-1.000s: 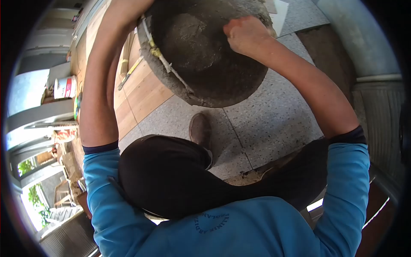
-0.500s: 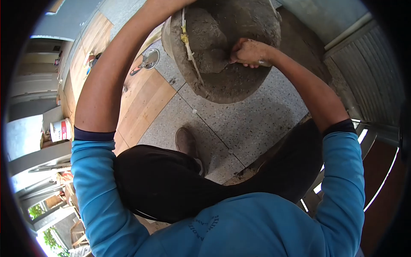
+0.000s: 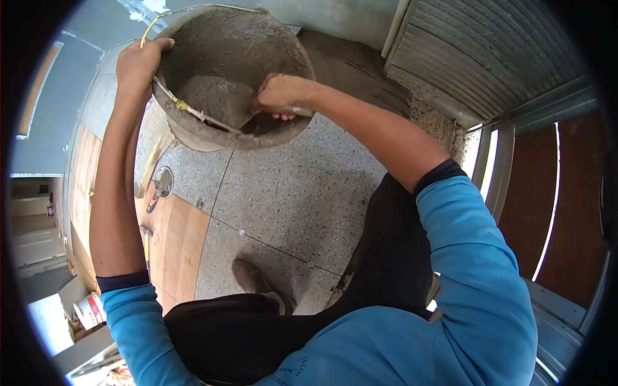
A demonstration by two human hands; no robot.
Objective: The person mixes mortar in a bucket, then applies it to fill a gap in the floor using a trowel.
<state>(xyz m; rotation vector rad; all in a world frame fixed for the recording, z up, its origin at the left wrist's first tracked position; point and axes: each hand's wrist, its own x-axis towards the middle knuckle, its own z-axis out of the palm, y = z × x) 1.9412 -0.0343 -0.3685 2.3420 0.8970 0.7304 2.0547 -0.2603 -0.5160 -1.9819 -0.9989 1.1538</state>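
A large mortar-caked bucket point(image 3: 248, 42) is tilted toward me at the top of the view, with a thin wire handle crossing its near side. My left hand point(image 3: 138, 64) is closed over the bucket's left rim, thumb on the inside edge. Inside the bucket my right hand point(image 3: 283, 94) is closed around the handle of a trowel point(image 3: 222, 100). The trowel's blade is coated in grey mortar, so its outline is hard to separate from the mortar around it. The end of its handle shows below my wrist.
Wet mortar point(image 3: 347, 71) lies on the floor right of the bucket, near a corrugated panel point(image 3: 496, 55). A round metal tin point(image 3: 165, 182) and a hammer point(image 3: 147, 241) lie to the left. A white tub point(image 3: 89, 311) stands at lower left. My shoe point(image 3: 251, 275) rests on speckled tile.
The bucket has shifted left in view and its opening shows more. My left hand, cut off at the top edge before, now appears on the rim. My right hand still holds the trowel inside.
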